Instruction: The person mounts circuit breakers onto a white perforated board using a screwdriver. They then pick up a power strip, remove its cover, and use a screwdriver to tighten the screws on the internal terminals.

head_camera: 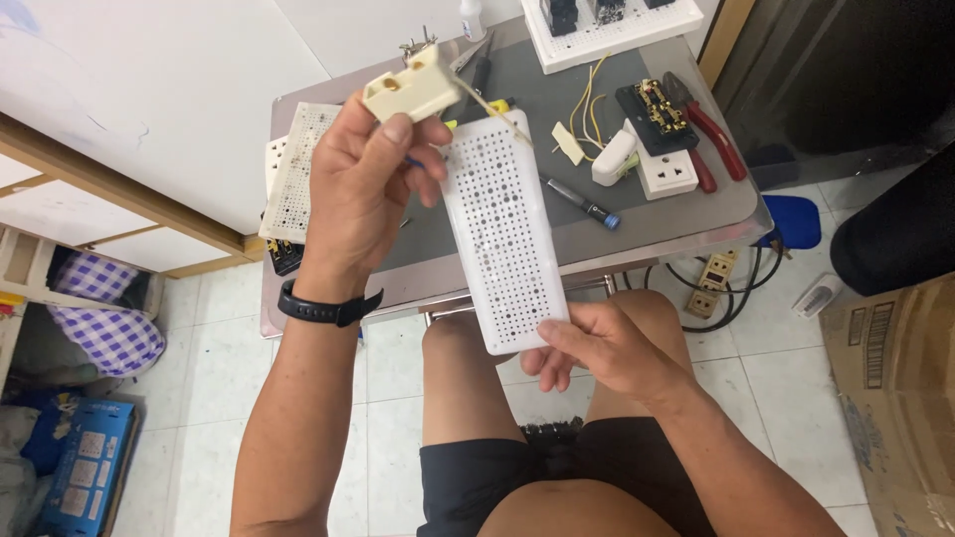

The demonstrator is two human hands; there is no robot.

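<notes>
Right hand (607,348): nearest the camera, over the bare knees, fingers and thumb pinched on the near end of a long white perforated plastic panel (500,224). Panel runs away from the body, far end over the grey metal table (557,244).

Left hand (363,189): raised at left, black wristband (326,306) on the wrist; fingertips gripping a small cream rectangular plastic socket block (416,87), held just beside the panel's far end.

Under the left hand: a second white perforated panel (291,169), lying on the table's left edge.

Right part of table: white wall socket (668,174), red-handled pliers (708,129), black component with brass contacts (649,111), loose yellow wire (587,99), dark pen-shaped tool with blue tip (582,204).

Far edge: white tray (607,35).

Floor, right: brown cardboard box (895,388).
</notes>
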